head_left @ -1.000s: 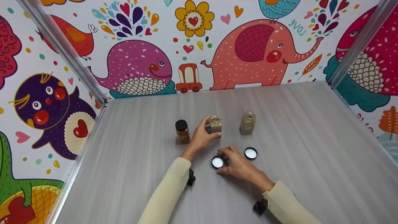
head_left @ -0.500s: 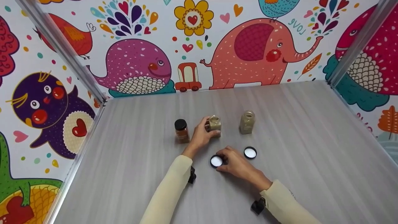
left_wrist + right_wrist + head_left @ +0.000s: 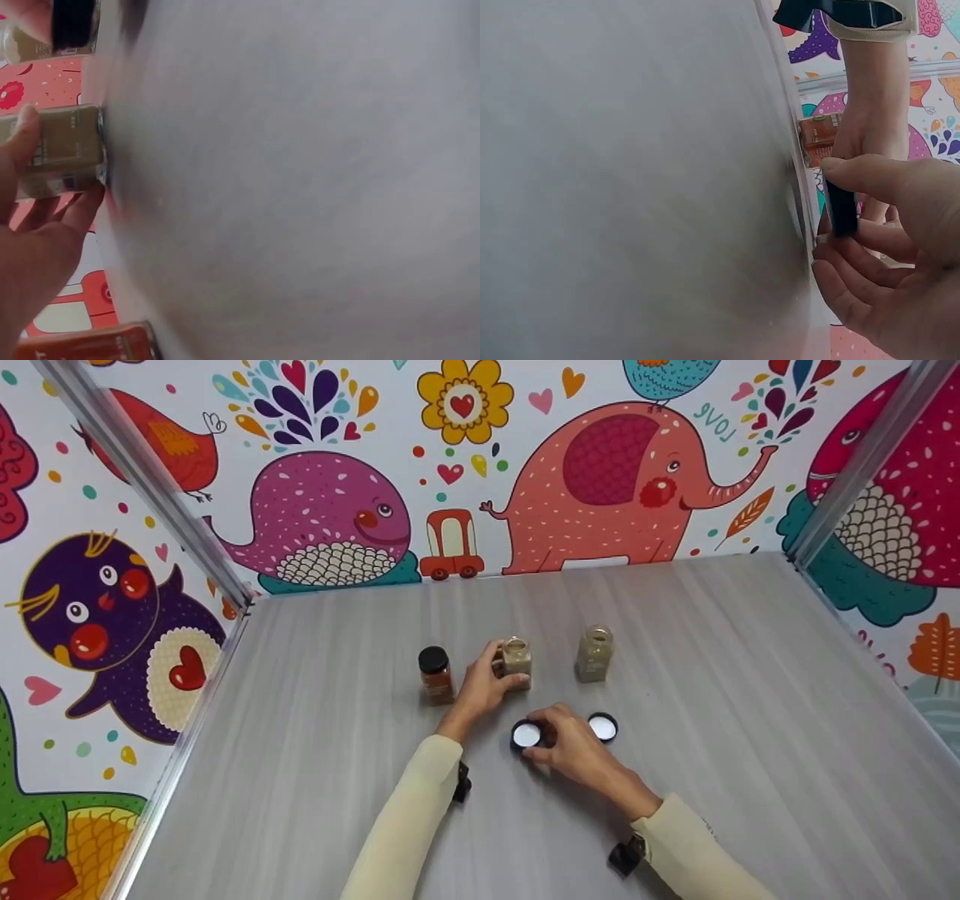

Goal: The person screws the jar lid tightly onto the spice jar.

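Left hand [image 3: 482, 686] grips lidless glass jar [image 3: 517, 660], khaki contents, upright on grey table [image 3: 337, 720]; right hand [image 3: 576, 746] pinches black lid [image 3: 526, 735], white lining up, on jar's near side. Right wrist view shows lid's dark edge, not lining.

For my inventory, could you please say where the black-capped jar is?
In the head view, the black-capped jar stands just left of the left hand.

There is one capped jar [image 3: 436, 687]; two uncapped jars [image 3: 517, 664] [image 3: 594, 658]; two detached black lids [image 3: 526, 735] [image 3: 603, 727].
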Available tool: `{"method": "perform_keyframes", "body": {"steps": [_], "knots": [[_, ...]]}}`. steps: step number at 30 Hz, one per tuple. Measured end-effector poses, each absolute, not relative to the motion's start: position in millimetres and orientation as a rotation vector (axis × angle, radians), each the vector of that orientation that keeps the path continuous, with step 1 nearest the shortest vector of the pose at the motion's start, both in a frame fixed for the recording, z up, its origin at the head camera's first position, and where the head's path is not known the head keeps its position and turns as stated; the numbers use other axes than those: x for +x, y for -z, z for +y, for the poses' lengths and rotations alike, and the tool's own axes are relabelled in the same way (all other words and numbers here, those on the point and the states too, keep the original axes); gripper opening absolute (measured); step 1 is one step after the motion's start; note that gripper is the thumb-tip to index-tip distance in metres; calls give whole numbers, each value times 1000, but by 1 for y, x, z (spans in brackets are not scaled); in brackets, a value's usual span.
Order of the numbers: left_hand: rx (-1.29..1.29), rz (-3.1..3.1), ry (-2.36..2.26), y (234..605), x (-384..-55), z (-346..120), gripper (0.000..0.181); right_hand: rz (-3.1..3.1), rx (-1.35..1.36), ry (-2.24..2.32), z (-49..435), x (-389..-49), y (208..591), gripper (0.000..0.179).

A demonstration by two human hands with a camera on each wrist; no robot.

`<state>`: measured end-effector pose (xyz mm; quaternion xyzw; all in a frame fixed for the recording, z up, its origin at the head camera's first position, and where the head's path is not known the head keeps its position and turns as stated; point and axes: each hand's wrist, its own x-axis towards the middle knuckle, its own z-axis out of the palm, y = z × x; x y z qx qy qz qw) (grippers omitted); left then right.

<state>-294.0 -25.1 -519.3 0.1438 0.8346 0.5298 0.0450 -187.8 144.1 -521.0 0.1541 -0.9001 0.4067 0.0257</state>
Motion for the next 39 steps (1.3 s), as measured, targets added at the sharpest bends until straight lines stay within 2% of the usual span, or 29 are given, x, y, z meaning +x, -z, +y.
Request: {"method": "perform_keyframes", "body": {"steps": [19,27,39], "knots": [[480,2574,-1642,520,-294,-26,58,-2441,222,-1637,147,-204,505,46],[482,2551,-1637,518,-292,-26,57,-2345,221,-1701,148,-213,493,46],[454,2549,-1641,519,-293,-25,58,-2397,313,-1558,152,-233,466,62]]}}
